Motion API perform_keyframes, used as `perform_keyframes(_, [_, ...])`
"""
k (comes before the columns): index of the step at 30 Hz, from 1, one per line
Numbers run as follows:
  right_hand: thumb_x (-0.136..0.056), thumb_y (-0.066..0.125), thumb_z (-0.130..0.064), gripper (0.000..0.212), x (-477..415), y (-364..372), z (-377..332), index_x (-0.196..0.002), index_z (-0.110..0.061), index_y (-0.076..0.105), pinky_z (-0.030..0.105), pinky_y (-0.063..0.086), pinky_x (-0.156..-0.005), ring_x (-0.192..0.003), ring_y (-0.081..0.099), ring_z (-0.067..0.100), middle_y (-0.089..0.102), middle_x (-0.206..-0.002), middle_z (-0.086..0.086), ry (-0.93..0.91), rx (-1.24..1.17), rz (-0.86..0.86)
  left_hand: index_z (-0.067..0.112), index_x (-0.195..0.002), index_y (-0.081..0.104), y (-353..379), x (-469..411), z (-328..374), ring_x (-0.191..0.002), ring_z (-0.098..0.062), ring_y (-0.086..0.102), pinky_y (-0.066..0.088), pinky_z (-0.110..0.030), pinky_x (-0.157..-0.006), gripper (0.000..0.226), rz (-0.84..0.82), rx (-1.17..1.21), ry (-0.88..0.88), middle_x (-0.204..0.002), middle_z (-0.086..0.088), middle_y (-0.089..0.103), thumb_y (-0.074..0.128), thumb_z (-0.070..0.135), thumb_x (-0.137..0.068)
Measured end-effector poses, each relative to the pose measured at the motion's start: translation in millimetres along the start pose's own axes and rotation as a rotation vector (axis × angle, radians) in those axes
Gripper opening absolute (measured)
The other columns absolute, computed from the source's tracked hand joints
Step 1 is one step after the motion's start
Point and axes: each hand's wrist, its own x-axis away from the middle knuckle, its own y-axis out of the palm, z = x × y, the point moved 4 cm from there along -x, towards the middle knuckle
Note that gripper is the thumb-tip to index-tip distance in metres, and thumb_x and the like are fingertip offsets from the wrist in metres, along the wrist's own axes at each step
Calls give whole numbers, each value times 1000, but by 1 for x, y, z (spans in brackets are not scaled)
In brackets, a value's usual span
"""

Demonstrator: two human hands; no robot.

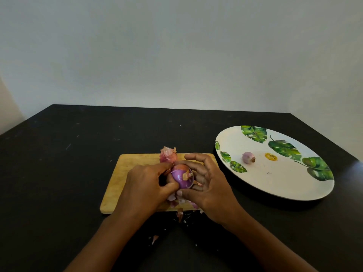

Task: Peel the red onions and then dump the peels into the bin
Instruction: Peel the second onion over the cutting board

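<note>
Purple onion (182,178) clasped by curled left hand (145,186) and right hand (209,185) (over a wooden board (121,173)).

A plain, evenly lit pale grey wall (176,55) rises beyond the left grip (145,185) and right grip (210,185), meeting the far edge of the scuffed black worktop (59,154).

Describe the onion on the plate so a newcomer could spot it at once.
Start at the white plate with green leaf prints, right of the wooden cutting board. On its left half lies a small peeled onion, beside a yellow mark. The held onion and the unpeeled onion are larger, at the board.
</note>
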Motion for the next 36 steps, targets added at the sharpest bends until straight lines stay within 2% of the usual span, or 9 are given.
perform_keyframes(4, [-71,79,1,66,1,0,-1,-117,-31,45,20,53,-87,-112,60,2,61,-117,-16,10,-8,-8,18,-91,74,-2,-1,-1,-60,-4,61,51,-20,-58,19,13,33,-40,-70,6,70,62,23,-77])
perform_keyframes(9, [-71,79,2,67,1,-1,-2,-119,-29,45,18,53,-82,-110,62,2,64,-110,-21,13,-42,0,29,-86,73,-4,0,-4,-77,-3,63,51,-14,-67,24,73,169,-86,-65,25,62,63,7,-79])
perform_keyframes(13, [-71,78,3,68,2,-3,-3,-123,-27,45,25,56,-84,-110,63,6,62,-115,-15,24,-85,35,36,-83,69,-1,-1,-2,-73,-6,66,54,-22,-63,12,63,392,-127,-74,14,71,58,36,-89])
perform_keyframes(17, [-71,79,1,70,2,-4,-2,-124,-29,46,36,56,-89,-109,65,10,61,-120,-13,53,-126,65,35,-94,66,3,-2,0,-83,8,63,47,-7,-68,26,56,444,-128,-82,23,67,50,47,-77])
perform_keyframes(20, [-70,79,1,67,2,-4,-2,-120,-30,48,31,57,-87,-106,65,6,62,-112,-18,63,-139,70,34,-99,64,9,2,-4,-77,11,61,46,-5,-68,17,128,353,-94,-85,26,63,53,33,-86])
perform_keyframes(22, [-71,78,2,64,3,-3,-2,-118,-30,48,30,57,-85,-103,66,5,63,-109,-18,67,-143,66,20,-103,68,12,5,-5,-64,9,57,45,-7,-57,16,176,147,-21,-84,14,66,58,19,-90])
perform_keyframes(26, [-72,78,1,64,3,0,-2,-118,-30,47,31,57,-86,-103,67,6,62,-113,-13,76,-129,51,7,-88,68,8,7,4,-63,0,48,29,-1,-59,35,205,-138,135,-69,-2,66,44,32,-83])
perform_keyframes(31, [-73,78,1,63,3,1,-1,-119,-29,47,38,56,-90,-107,66,11,62,-119,-8,81,-135,30,7,-81,64,9,5,5,-55,-11,55,36,-12,-54,36,196,-242,200,-67,-3,62,39,32,-81])
perform_keyframes(36, [-72,79,-1,62,3,1,0,-120,-25,48,39,56,-90,-107,66,12,63,-119,-6,74,-113,38,20,-81,52,11,5,4,-54,4,39,25,-4,-53,18,183,-110,104,-67,18,45,39,30,-88])
